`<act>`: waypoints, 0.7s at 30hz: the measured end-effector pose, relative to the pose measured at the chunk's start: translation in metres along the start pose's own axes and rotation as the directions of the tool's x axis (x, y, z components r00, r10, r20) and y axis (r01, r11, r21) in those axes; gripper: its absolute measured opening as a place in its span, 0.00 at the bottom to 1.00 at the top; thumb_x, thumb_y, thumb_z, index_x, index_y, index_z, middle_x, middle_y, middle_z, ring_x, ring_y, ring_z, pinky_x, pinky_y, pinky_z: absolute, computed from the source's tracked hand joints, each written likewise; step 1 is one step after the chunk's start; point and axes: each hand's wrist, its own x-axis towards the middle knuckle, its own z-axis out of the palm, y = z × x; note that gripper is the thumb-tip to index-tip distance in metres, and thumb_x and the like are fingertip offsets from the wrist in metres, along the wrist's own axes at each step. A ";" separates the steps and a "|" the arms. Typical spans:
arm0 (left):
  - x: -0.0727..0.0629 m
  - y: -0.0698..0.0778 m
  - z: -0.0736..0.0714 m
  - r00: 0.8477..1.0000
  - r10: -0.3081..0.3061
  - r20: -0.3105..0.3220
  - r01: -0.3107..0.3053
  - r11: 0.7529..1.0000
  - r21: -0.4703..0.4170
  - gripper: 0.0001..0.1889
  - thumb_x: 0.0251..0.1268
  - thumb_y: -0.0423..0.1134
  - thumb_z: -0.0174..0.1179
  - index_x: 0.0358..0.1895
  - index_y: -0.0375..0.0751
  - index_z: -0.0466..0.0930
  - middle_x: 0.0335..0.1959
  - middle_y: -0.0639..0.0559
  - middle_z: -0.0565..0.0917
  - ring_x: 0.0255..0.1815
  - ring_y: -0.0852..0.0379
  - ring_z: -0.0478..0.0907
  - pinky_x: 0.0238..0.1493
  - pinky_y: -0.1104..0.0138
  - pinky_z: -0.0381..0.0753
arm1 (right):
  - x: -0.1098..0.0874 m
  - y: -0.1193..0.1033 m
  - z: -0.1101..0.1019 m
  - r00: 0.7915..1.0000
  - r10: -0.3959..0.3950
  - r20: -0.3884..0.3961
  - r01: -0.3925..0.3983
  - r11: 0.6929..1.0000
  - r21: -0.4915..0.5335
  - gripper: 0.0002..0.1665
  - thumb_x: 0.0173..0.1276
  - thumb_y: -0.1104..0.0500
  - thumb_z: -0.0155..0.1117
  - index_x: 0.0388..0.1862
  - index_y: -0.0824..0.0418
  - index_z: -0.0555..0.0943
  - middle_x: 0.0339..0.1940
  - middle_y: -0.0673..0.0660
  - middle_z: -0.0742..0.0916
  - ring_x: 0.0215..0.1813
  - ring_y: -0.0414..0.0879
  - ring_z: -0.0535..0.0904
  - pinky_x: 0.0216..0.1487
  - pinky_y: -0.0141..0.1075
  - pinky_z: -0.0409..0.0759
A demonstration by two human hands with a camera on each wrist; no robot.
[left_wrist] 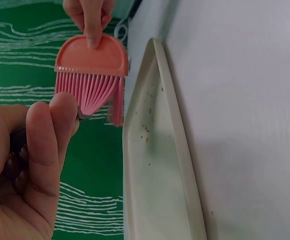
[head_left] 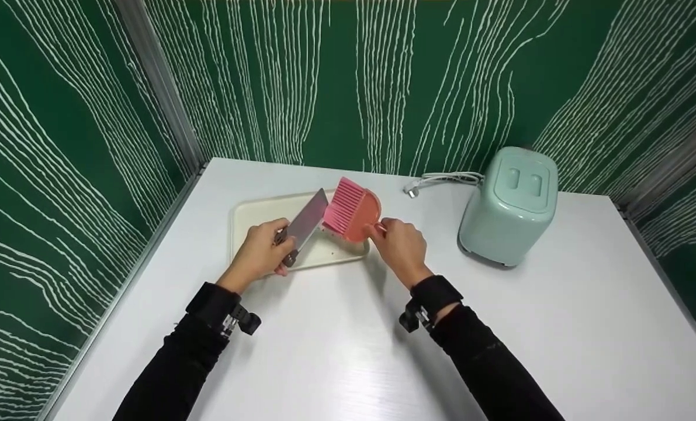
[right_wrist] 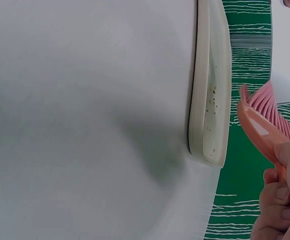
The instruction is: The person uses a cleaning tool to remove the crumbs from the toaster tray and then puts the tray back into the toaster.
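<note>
My left hand grips the dark handle of a flat scraper with a grey, shiny rectangular blade, tilted above the tray. My right hand pinches the short handle of a coral hand brush. Its pink bristles meet or nearly meet the blade's upper edge; contact is unclear. Below both tools lies a shallow cream tray, holding several small brown crumbs. In the right wrist view, the bristles overlap a corner of the pale blade. The left fingers hide most of the scraper's handle in the left wrist view.
To the right stands a mint-green toaster with a lid on top. Its white cord and plug lie along the table's back edge. Green, white-streaked panels enclose the white table at the back and sides.
</note>
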 end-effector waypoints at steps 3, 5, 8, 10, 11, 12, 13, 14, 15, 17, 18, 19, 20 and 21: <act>0.000 -0.001 0.000 1.000 0.006 -0.003 -0.006 1.000 0.010 0.06 0.76 0.30 0.58 0.49 0.36 0.82 0.28 0.41 0.86 0.10 0.62 0.80 0.21 0.54 0.88 | 0.001 0.001 0.000 1.000 0.000 -0.010 0.000 1.000 -0.008 0.26 0.77 0.39 0.69 0.25 0.56 0.83 0.21 0.55 0.85 0.26 0.51 0.79 0.27 0.43 0.68; 0.000 -0.002 0.000 1.000 0.008 -0.002 -0.008 1.000 0.021 0.06 0.76 0.30 0.58 0.49 0.35 0.82 0.28 0.41 0.86 0.10 0.62 0.80 0.21 0.54 0.88 | 0.001 0.001 -0.001 1.000 -0.001 -0.015 0.001 1.000 -0.008 0.28 0.77 0.39 0.68 0.21 0.54 0.77 0.19 0.52 0.80 0.25 0.50 0.75 0.26 0.42 0.65; -0.001 -0.003 -0.001 1.000 0.010 -0.004 -0.010 0.999 0.036 0.06 0.76 0.30 0.57 0.49 0.36 0.81 0.27 0.41 0.86 0.10 0.63 0.80 0.21 0.53 0.88 | 0.002 0.003 -0.002 1.000 0.003 -0.020 -0.003 1.000 -0.014 0.30 0.78 0.40 0.68 0.19 0.51 0.70 0.18 0.49 0.74 0.25 0.49 0.71 0.26 0.41 0.62; -0.001 -0.004 -0.002 1.000 0.012 -0.006 -0.012 0.999 0.036 0.05 0.76 0.30 0.57 0.48 0.36 0.81 0.27 0.42 0.86 0.10 0.63 0.80 0.21 0.52 0.88 | 0.002 0.005 -0.002 1.000 0.008 -0.017 -0.008 1.000 -0.016 0.30 0.78 0.40 0.68 0.19 0.50 0.69 0.18 0.48 0.72 0.25 0.48 0.70 0.27 0.40 0.61; -0.001 -0.004 -0.002 1.000 0.014 -0.009 -0.014 0.999 0.037 0.05 0.76 0.30 0.56 0.48 0.37 0.81 0.27 0.42 0.86 0.10 0.63 0.80 0.21 0.52 0.88 | 0.002 0.006 -0.002 1.000 0.011 -0.013 -0.012 1.000 -0.018 0.30 0.78 0.40 0.68 0.19 0.50 0.69 0.17 0.48 0.72 0.25 0.48 0.69 0.27 0.40 0.60; -0.001 -0.004 -0.003 1.000 0.018 -0.011 -0.017 0.999 0.038 0.05 0.77 0.31 0.56 0.48 0.37 0.80 0.27 0.42 0.86 0.10 0.63 0.80 0.21 0.53 0.88 | 0.002 0.007 -0.003 1.000 0.015 -0.010 -0.015 1.000 -0.021 0.31 0.78 0.40 0.68 0.19 0.51 0.68 0.17 0.48 0.71 0.24 0.47 0.69 0.27 0.39 0.60; -0.001 -0.004 -0.003 1.000 0.025 -0.014 -0.024 0.999 0.041 0.05 0.77 0.31 0.56 0.48 0.37 0.80 0.26 0.43 0.86 0.10 0.63 0.80 0.20 0.54 0.88 | 0.002 0.008 -0.003 1.000 0.019 -0.007 -0.019 1.000 -0.020 0.31 0.78 0.40 0.68 0.19 0.51 0.68 0.17 0.48 0.70 0.24 0.47 0.68 0.27 0.39 0.59; -0.001 -0.003 -0.004 0.999 0.031 -0.016 -0.030 0.998 0.048 0.04 0.77 0.31 0.56 0.47 0.37 0.80 0.26 0.43 0.86 0.10 0.63 0.80 0.20 0.55 0.87 | 0.002 0.009 -0.003 1.000 0.023 -0.005 -0.023 1.000 -0.014 0.31 0.78 0.41 0.68 0.19 0.51 0.67 0.17 0.48 0.70 0.24 0.47 0.67 0.27 0.39 0.58; -0.001 -0.003 -0.004 0.999 0.037 -0.019 -0.036 0.998 0.052 0.04 0.77 0.31 0.56 0.47 0.37 0.80 0.26 0.43 0.86 0.10 0.63 0.80 0.19 0.56 0.87 | 0.002 0.010 -0.004 1.000 0.026 -0.003 -0.026 1.000 -0.005 0.31 0.78 0.41 0.69 0.19 0.51 0.67 0.17 0.48 0.69 0.24 0.46 0.66 0.27 0.39 0.58; 0.000 -0.003 -0.005 0.999 0.047 -0.025 -0.046 0.997 0.064 0.03 0.77 0.31 0.56 0.46 0.37 0.79 0.25 0.43 0.86 0.10 0.63 0.80 0.18 0.61 0.85 | 0.001 0.011 -0.005 1.000 0.030 -0.001 -0.030 0.999 0.016 0.32 0.77 0.41 0.69 0.18 0.51 0.66 0.17 0.47 0.68 0.24 0.46 0.65 0.27 0.39 0.56; 0.000 -0.003 -0.006 0.998 0.051 -0.029 -0.049 0.996 0.069 0.03 0.78 0.31 0.55 0.45 0.37 0.78 0.25 0.43 0.87 0.10 0.63 0.80 0.17 0.63 0.85 | 0.001 0.011 -0.006 1.000 0.030 0.000 -0.030 0.999 0.027 0.33 0.77 0.41 0.69 0.18 0.51 0.65 0.17 0.47 0.67 0.24 0.45 0.64 0.28 0.40 0.56; 0.000 -0.004 -0.006 0.998 0.056 -0.034 -0.053 0.996 0.073 0.03 0.78 0.31 0.55 0.44 0.37 0.78 0.25 0.43 0.87 0.10 0.63 0.80 0.16 0.64 0.84 | 0.001 0.011 -0.007 1.000 0.028 0.004 -0.028 0.999 0.041 0.33 0.77 0.41 0.69 0.18 0.51 0.65 0.17 0.47 0.66 0.24 0.45 0.63 0.28 0.40 0.55; -0.001 -0.004 -0.007 0.998 0.058 -0.039 -0.055 0.996 0.077 0.02 0.77 0.31 0.55 0.43 0.37 0.78 0.25 0.43 0.87 0.10 0.63 0.80 0.16 0.65 0.83 | 0.001 0.011 -0.007 1.000 0.027 0.010 -0.027 0.998 0.057 0.34 0.76 0.40 0.70 0.17 0.51 0.64 0.17 0.47 0.66 0.23 0.44 0.62 0.28 0.39 0.55; -0.001 -0.005 -0.007 0.997 0.058 -0.047 -0.054 0.995 0.078 0.02 0.77 0.31 0.56 0.43 0.37 0.78 0.25 0.43 0.87 0.10 0.63 0.80 0.16 0.65 0.83 | 0.000 0.011 -0.008 0.999 0.025 0.020 -0.026 0.997 0.075 0.34 0.76 0.40 0.70 0.17 0.51 0.64 0.16 0.46 0.65 0.23 0.44 0.62 0.28 0.39 0.54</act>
